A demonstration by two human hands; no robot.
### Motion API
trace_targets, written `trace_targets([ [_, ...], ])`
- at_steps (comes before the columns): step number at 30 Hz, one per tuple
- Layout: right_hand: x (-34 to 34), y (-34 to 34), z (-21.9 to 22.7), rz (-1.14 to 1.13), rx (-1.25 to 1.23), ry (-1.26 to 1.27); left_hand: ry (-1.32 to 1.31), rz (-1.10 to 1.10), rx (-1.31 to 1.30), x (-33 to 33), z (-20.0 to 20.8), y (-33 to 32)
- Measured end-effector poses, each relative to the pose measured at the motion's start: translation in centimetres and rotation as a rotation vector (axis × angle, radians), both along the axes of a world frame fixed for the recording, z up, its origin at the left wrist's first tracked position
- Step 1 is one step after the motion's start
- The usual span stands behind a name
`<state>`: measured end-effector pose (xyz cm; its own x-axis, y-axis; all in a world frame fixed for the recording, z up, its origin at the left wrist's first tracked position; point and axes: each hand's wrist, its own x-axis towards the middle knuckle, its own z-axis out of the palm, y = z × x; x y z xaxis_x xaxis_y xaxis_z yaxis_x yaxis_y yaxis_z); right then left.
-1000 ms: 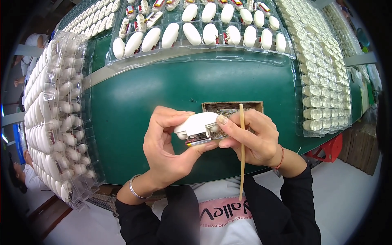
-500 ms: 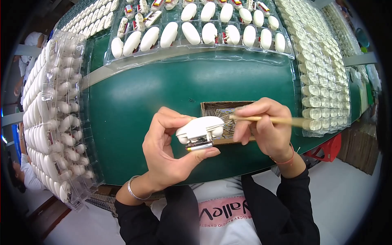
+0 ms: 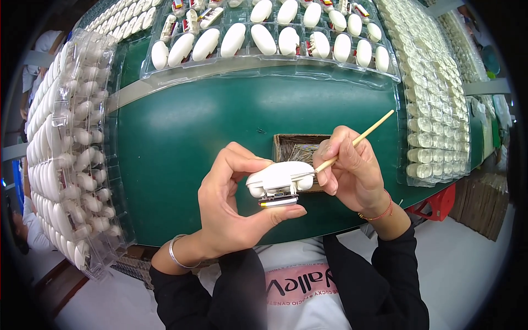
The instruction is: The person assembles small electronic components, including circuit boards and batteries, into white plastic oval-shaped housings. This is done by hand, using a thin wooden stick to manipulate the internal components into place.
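My left hand (image 3: 225,201) grips a white, rounded plastic device (image 3: 286,173) between thumb and fingers. Its underside faces me, showing a small port and a board with a shiny, yellow-marked block (image 3: 279,202). Pinched in my right hand (image 3: 355,170) is a slim wooden stick (image 3: 367,133), slanting up to the right. The stick's lower end is at the right end of the device; a thin line runs from it along the shell's seam, too fine to identify. Behind both hands is a small cardboard box (image 3: 276,147) of thin metal pins (image 3: 300,151), partly covered.
A clear tray (image 3: 242,61) of white oval devices lies across the far side of the green table (image 3: 181,143). Stacked trays of white shells (image 3: 55,170) rise at left, and clear stacked trays (image 3: 434,110) at right. A red stool (image 3: 440,201) stands below the right edge.
The device and my left hand have shifted slightly right. My right hand has tilted the stick from nearly level to slanting upward, its lower end now at the device's right end.
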<state>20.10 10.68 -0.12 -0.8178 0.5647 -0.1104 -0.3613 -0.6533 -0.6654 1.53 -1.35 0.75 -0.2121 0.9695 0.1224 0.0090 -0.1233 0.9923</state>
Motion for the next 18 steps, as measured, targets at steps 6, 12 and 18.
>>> trace_targets([
  [6,0.1,0.07,-0.22,0.014,0.009,0.004,0.026,-0.021,-0.014,-0.04,0.09,0.02],
  [12,0.09,0.13,-0.14,0.011,-0.003,-0.006,-0.003,-0.015,-0.036,0.0,0.13,-0.03],
  [18,-0.07,0.15,-0.17,-0.011,-0.023,0.003,-0.016,0.0,-0.033,-0.1,0.09,0.08],
])
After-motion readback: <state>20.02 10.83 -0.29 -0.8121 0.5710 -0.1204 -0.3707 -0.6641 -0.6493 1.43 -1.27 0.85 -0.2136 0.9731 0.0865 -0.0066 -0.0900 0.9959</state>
